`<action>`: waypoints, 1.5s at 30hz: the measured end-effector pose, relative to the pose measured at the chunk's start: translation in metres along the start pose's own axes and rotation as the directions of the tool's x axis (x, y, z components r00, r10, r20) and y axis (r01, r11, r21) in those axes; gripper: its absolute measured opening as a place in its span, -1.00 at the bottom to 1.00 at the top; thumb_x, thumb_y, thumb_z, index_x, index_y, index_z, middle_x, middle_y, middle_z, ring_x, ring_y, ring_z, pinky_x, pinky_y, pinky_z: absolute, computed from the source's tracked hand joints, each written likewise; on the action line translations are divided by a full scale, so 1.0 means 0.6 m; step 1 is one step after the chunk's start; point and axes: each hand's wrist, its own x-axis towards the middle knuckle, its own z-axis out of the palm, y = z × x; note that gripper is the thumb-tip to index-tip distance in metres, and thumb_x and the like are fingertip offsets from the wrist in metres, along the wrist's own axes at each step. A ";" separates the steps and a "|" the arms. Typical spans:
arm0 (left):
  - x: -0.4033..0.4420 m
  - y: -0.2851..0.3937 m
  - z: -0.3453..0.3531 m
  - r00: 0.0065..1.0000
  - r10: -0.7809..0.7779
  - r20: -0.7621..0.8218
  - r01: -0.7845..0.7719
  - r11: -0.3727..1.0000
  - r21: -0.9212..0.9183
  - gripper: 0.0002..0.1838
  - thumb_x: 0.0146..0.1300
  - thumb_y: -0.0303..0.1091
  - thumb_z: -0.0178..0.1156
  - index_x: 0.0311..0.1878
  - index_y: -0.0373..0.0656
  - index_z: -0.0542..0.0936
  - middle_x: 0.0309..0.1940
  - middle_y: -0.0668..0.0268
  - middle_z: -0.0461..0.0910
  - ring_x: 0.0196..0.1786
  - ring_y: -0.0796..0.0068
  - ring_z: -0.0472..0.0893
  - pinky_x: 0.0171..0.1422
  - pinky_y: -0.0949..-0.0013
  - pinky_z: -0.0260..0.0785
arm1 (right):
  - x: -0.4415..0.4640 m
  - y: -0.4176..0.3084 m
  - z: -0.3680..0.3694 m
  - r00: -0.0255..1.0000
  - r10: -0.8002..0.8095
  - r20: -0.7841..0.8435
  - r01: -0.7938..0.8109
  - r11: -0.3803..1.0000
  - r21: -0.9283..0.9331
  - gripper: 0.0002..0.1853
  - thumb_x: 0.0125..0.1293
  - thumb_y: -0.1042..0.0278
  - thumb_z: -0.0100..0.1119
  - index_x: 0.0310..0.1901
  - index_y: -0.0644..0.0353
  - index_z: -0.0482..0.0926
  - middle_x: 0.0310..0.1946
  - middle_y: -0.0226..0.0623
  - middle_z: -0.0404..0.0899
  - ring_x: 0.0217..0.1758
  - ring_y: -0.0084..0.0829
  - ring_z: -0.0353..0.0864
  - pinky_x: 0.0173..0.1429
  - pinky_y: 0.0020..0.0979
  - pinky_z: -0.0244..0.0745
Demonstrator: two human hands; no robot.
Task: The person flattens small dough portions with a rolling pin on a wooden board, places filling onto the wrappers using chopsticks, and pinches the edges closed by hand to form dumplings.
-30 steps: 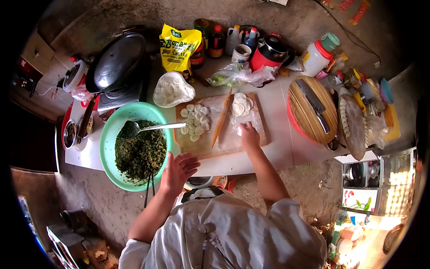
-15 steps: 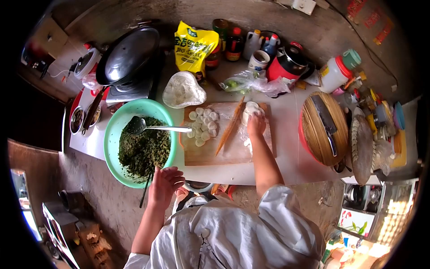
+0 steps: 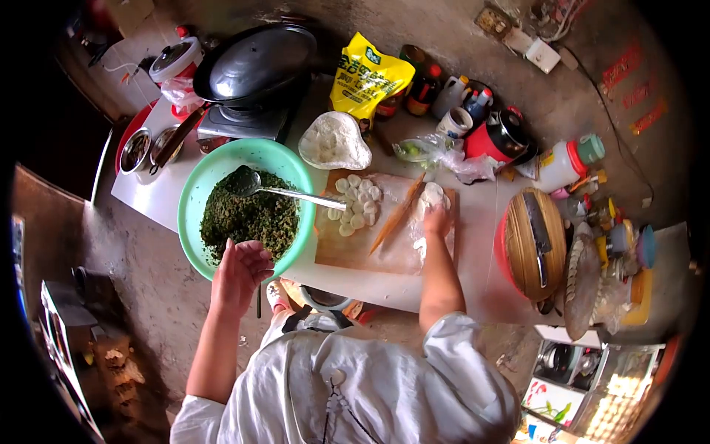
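My left hand point(image 3: 241, 272) is raised palm up at the near rim of the mint-green bowl point(image 3: 188, 244). Its fingers are loosely curled and apart from the thumb, with nothing visible in them. Chopped green filling point(image 3: 248, 222) fills the bowl, and a metal ladle point(image 3: 303, 197) rests across it. My right hand point(image 3: 438, 220) is on the floured wooden board point(image 3: 347, 255), its fingertips closed on the pale dough wrappers point(image 3: 433, 194) at the board's right end. A tapered rolling pin point(image 3: 398, 216) lies mid-board. Left of it are several small dough pieces point(image 3: 358, 200).
A flour bag point(image 3: 334, 144) stands open behind the board, near a yellow packet point(image 3: 370, 74). A lidded wok point(image 3: 259, 63) is at the back left. On the right, a cleaver point(image 3: 538, 237) lies on a round wooden lid point(image 3: 521, 259). Bottles and a red kettle point(image 3: 492, 140) line the wall.
The view has turned and shifted, so the table looks tilted. My left hand has moved up over the bowl's near rim. My right hand stays at the dough wrappers.
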 end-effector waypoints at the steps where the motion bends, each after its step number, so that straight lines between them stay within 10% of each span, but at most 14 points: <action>1: -0.005 0.007 0.006 1.000 -0.003 -0.022 0.004 1.000 0.017 -0.49 0.38 0.10 -0.21 -0.11 -0.20 0.47 -0.28 0.23 0.56 -0.24 0.39 0.56 -0.09 0.34 0.43 | -0.005 -0.010 -0.003 0.994 0.089 0.060 -0.092 0.994 0.055 -0.74 0.11 0.17 0.13 -0.21 0.09 0.59 -0.14 -0.22 0.58 -0.04 -0.18 0.53 -0.02 -0.14 0.46; 6: -0.019 0.005 -0.026 0.998 -0.015 -0.062 0.015 1.000 0.000 -0.51 0.39 0.05 -0.18 -0.09 -0.22 0.49 -0.29 0.22 0.58 -0.26 0.39 0.58 -0.10 0.36 0.45 | -0.014 -0.005 0.041 0.985 0.166 -0.038 -0.163 0.984 0.072 -0.82 0.09 0.26 0.05 -0.29 0.09 0.57 -0.34 -0.20 0.58 -0.20 -0.15 0.57 -0.14 -0.13 0.49; 10: -0.025 0.000 -0.055 0.996 -0.031 -0.078 0.027 0.998 -0.059 -0.56 0.40 -0.01 -0.17 -0.09 -0.22 0.49 -0.26 0.24 0.58 -0.20 0.41 0.58 -0.05 0.36 0.44 | -0.058 -0.078 -0.091 0.989 -0.129 -0.064 0.144 0.915 0.377 -0.83 0.08 0.35 0.06 -0.27 0.16 0.49 -0.34 -0.11 0.56 -0.22 -0.08 0.55 -0.12 -0.19 0.43; 13: -0.001 -0.020 -0.074 0.998 -0.049 -0.049 0.042 0.990 -0.138 -0.58 0.39 -0.06 -0.12 -0.06 -0.26 0.48 -0.21 0.20 0.58 -0.14 0.37 0.57 0.02 0.35 0.42 | -0.166 -0.177 -0.178 0.914 -0.385 -0.128 0.351 0.593 0.724 -0.79 0.14 0.51 0.04 -0.15 0.22 0.41 -0.32 -0.17 0.57 -0.26 -0.24 0.57 -0.16 -0.33 0.44; 15: 0.013 -0.022 -0.065 0.995 -0.104 -0.003 0.102 0.986 -0.133 -0.45 0.36 0.06 -0.13 0.09 -0.28 0.41 -0.05 0.14 0.51 0.02 0.32 0.50 0.15 0.31 0.34 | -0.255 -0.241 -0.233 0.834 -0.552 0.030 0.140 0.263 0.955 -0.83 0.20 0.56 0.05 -0.16 0.23 0.44 -0.41 -0.42 0.53 -0.37 -0.65 0.47 -0.34 -0.55 0.39; 18: 0.025 -0.027 -0.065 0.949 -0.200 0.242 0.271 0.910 -0.313 -0.25 0.29 0.26 -0.17 0.20 -0.29 0.32 0.06 0.13 0.45 0.14 0.30 0.43 0.24 0.28 0.25 | -0.359 -0.314 -0.289 0.674 -0.734 -0.075 0.234 0.115 0.965 -0.86 0.20 0.61 0.01 -0.25 0.24 0.54 -0.32 -0.32 0.59 -0.30 -0.55 0.55 -0.24 -0.52 0.45; 24: 0.024 -0.038 -0.097 0.933 -0.015 0.359 0.132 0.944 -0.302 -0.62 0.39 -0.08 -0.08 0.12 -0.11 0.41 0.00 0.35 0.50 0.06 0.50 0.50 0.23 0.29 0.31 | -0.430 -0.386 -0.324 0.491 -0.851 -0.187 0.573 0.153 0.805 -0.77 0.16 0.62 0.00 -0.14 0.31 0.56 -0.22 -0.10 0.58 -0.15 -0.22 0.60 -0.10 -0.39 0.48; 28: 0.020 -0.011 -0.129 0.978 0.033 0.204 0.012 0.977 -0.211 -0.58 0.36 -0.14 -0.02 0.14 -0.23 0.38 0.04 0.21 0.49 0.10 0.33 0.50 0.25 0.23 0.32 | -0.432 -0.396 -0.331 0.697 -0.711 0.091 0.336 0.436 0.835 -0.66 0.18 0.61 0.00 0.02 0.33 0.48 -0.19 -0.06 0.58 -0.23 -0.19 0.60 -0.13 -0.31 0.50; 34: 0.014 0.046 -0.254 0.991 0.126 -0.045 -0.134 0.946 -0.296 -0.63 0.28 -0.45 0.00 0.14 -0.32 0.36 0.03 0.12 0.47 0.08 0.25 0.51 0.16 0.23 0.44 | -0.429 -0.358 -0.238 0.278 -0.942 0.186 0.816 0.334 0.472 -0.54 0.05 0.49 0.21 0.07 0.03 0.50 -0.18 -0.22 0.42 -0.11 -0.25 0.48 -0.02 -0.28 0.44; 36: 0.002 0.084 -0.262 0.967 0.063 -0.247 -0.032 0.991 0.128 -0.61 0.24 -0.53 -0.01 0.15 -0.35 0.34 0.05 0.10 0.46 0.08 0.22 0.51 0.17 0.26 0.44 | -0.455 -0.369 -0.202 0.099 -0.983 0.156 0.817 0.170 0.551 -0.45 -0.05 0.40 0.33 0.07 -0.10 0.50 -0.15 -0.25 0.32 -0.07 -0.23 0.41 0.00 -0.29 0.41; 37: 0.001 0.085 -0.286 0.983 0.060 -0.171 -0.100 0.967 -0.233 -0.59 0.20 -0.57 -0.02 0.15 -0.36 0.34 0.04 0.08 0.47 0.06 0.19 0.53 0.15 0.29 0.45 | -0.467 -0.387 -0.205 0.038 -0.996 0.079 0.800 0.078 0.596 -0.46 -0.12 0.36 0.39 0.01 -0.09 0.55 -0.23 -0.26 0.34 -0.15 -0.23 0.42 -0.07 -0.28 0.41; 40: -0.001 0.070 -0.337 0.980 0.056 -0.189 -0.106 0.959 -0.263 -0.63 0.23 -0.37 0.14 0.05 -0.32 0.39 -0.09 0.12 0.54 -0.08 0.22 0.60 0.00 0.32 0.53 | -0.490 -0.419 -0.171 -0.021 -0.999 0.032 0.750 0.005 0.661 -0.86 0.03 0.38 0.27 -0.36 0.15 0.54 -0.44 -0.26 0.32 -0.30 -0.27 0.42 -0.24 -0.31 0.37; 42: 0.000 0.059 -0.361 0.969 0.064 -0.237 -0.115 0.971 -0.210 -0.64 0.22 -0.32 0.18 0.01 -0.30 0.41 -0.13 0.15 0.55 -0.12 0.26 0.62 -0.02 0.33 0.54 | -0.472 -0.424 -0.175 0.067 -0.991 0.115 0.594 0.132 0.793 -0.90 0.13 0.40 0.16 -0.45 0.20 0.47 -0.45 -0.24 0.33 -0.32 -0.26 0.42 -0.25 -0.33 0.37; 45: 0.000 0.045 -0.386 0.953 0.089 -0.289 -0.138 0.979 -0.152 -0.67 0.20 -0.29 0.21 -0.05 -0.29 0.45 -0.20 0.19 0.57 -0.19 0.32 0.63 -0.06 0.34 0.56 | -0.431 -0.415 -0.190 0.471 -0.881 0.056 0.503 0.319 0.803 -0.89 0.29 0.39 0.02 -0.35 0.22 0.44 -0.41 -0.29 0.40 -0.33 -0.38 0.45 -0.25 -0.39 0.37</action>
